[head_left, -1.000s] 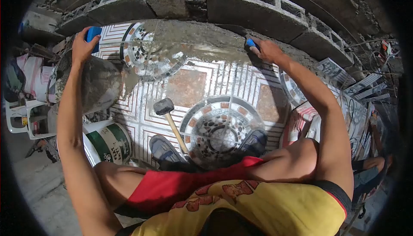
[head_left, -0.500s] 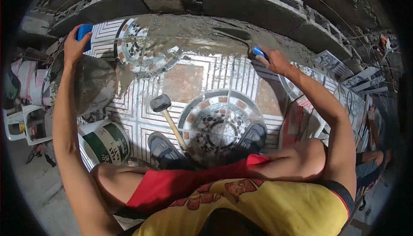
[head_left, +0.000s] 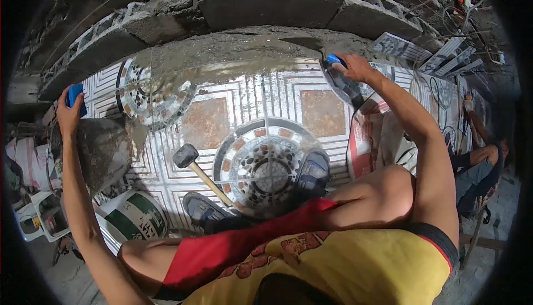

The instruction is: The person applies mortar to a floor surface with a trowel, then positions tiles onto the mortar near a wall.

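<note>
At the left end of the patterned tiles (head_left: 206, 123), my left hand (head_left: 68, 113) is wrapped round a blue block (head_left: 76, 99). My right hand (head_left: 355, 67) grips the blue handle (head_left: 334, 59) of a trowel, whose dark pointed blade (head_left: 302, 43) lies over the grey mortar (head_left: 222, 49) by the block wall. A rubber mallet (head_left: 185, 155) with a wooden handle lies on the tiles beside my left shoe. Wet cement smears cover the tiles' upper edge.
Hollow concrete blocks (head_left: 266, 8) line the far side. At left are a white and green bucket (head_left: 136, 216) and a white plastic chair (head_left: 41, 214). Cut tiles (head_left: 402, 48) stand at right, near a red and white sack (head_left: 362, 144). Another person (head_left: 482, 155) sits at far right.
The view has shifted, with the wall and tiles now at a different angle. My left hand and the blue block are lower and further left in view. Both hands keep their hold.
</note>
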`<state>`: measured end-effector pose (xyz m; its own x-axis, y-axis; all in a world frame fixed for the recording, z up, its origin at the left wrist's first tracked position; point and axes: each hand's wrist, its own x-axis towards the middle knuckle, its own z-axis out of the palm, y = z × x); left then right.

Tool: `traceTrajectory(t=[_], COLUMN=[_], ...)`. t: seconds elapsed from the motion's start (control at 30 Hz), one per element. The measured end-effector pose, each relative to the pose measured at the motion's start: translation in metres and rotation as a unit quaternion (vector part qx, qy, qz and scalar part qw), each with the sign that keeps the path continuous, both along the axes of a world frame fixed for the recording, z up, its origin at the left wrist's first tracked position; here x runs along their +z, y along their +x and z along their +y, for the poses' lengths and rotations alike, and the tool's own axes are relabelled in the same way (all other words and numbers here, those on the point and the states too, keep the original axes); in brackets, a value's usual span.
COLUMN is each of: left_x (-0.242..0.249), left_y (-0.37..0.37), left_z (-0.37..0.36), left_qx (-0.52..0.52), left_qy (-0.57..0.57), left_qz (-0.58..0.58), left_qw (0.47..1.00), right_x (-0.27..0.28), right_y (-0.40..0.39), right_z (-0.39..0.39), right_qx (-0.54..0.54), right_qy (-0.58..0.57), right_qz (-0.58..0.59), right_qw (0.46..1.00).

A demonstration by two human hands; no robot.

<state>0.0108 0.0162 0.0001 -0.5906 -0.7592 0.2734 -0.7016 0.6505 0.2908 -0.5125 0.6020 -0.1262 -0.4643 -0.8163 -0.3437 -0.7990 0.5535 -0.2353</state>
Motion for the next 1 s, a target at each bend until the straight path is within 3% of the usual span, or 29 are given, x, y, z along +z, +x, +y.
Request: traceTrajectory(t=[0.2, 0.33, 0.43, 0.57, 0.63, 0.73, 0.93, 1.0], left_x=[0.000, -0.002, -0.001, -0.007, -0.008, -0.008, -0.001, -0.001], left_y=[-0.002, -0.002, -0.002, 0.003, 0.004, 0.004, -0.004, -0.002], left_z=[0.000, -0.002, -0.003, -0.016, -0.016, -0.011, 0.001, -0.001], left_qx=[-0.008, -0.010, -0.005, -0.007, -0.010, 0.001, 0.019, 0.007], left_qy=[-0.015, -0.020, 0.003, -0.009, -0.009, -0.021, -0.027, -0.003], left_qz=[-0.011, -0.013, -0.018, -0.038, -0.036, -0.040, -0.049, -0.039], left_qw=[1.000, 1.000, 1.000, 0.999, 0.999, 0.999, 0.998, 0.999], right_x=[-0.017, -0.002, -0.021, -0.006, -0.005, 0.001, 0.000, -0.006], right_y=[-0.020, -0.019, -0.030, -0.024, -0.021, -0.016, -0.022, -0.026], right_z=[0.013, 0.019, 0.030, 0.030, 0.028, 0.026, 0.037, 0.047], right_qx=[-0.005, -0.059, 0.037, -0.017, 0.002, -0.034, 0.011, 0.010], right_qy=[-0.014, 0.023, -0.048, -0.018, -0.085, 0.016, -0.035, 0.015], right_qz=[0.014, -0.053, 0.000, -0.021, -0.037, -0.022, 0.016, 0.037], right_qw=[1.000, 0.997, 0.998, 0.999, 0.996, 0.999, 0.999, 0.999])
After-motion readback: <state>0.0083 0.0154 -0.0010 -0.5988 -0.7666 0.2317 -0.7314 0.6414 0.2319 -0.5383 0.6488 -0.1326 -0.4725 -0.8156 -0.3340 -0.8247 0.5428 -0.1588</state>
